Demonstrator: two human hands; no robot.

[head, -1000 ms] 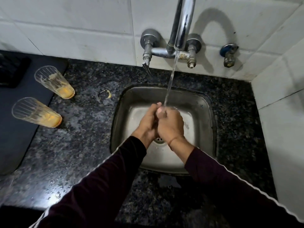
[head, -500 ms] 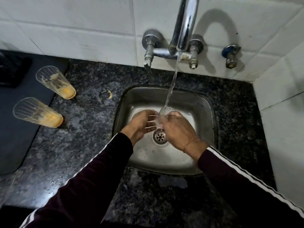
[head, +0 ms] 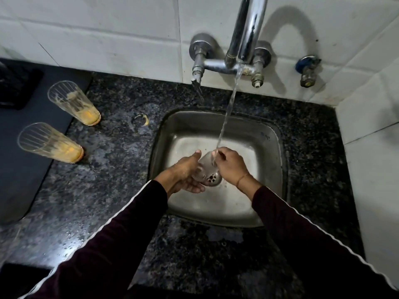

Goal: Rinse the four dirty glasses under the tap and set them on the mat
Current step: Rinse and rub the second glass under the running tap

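Glass (head: 205,168) in the stream, right at the centre of the sink (head: 267,152), lying tilted over the drain (head: 212,178) with the water (head: 228,104) striking near its upper end at about twelve o'clock of it. The left hand (head: 183,171) has it, grip wrapped around the glass from nine o'clock, thumb up along the top and fingers curled beneath. The right hand (head: 231,165) is at three o'clock of the glass, fingers bunched tight at its rim where the water lands; whether they pinch the rim or rub inside it, I cannot tell. So this reads as the rinse of one glass, mid-scrub. Out at ten o'clock on the bench (head: 112,173), two more glasses are waiting, both upright with orange dregs in the bottom: the far glass (head: 74,103) and the near glass (head: 50,143), each just at the edge of the dark mat (head: 26,169), bases on the stone as far as I can judge. A fourth glass is not in sight. The tap (head: 246,35) is running from twelve o'clock. My call: plenty of the job remains. Next, the clean glass wants draining, then a carry leftward to the mat with a firm hold, since wet glass is slippery, and a set-down clear of the two dirty ones.
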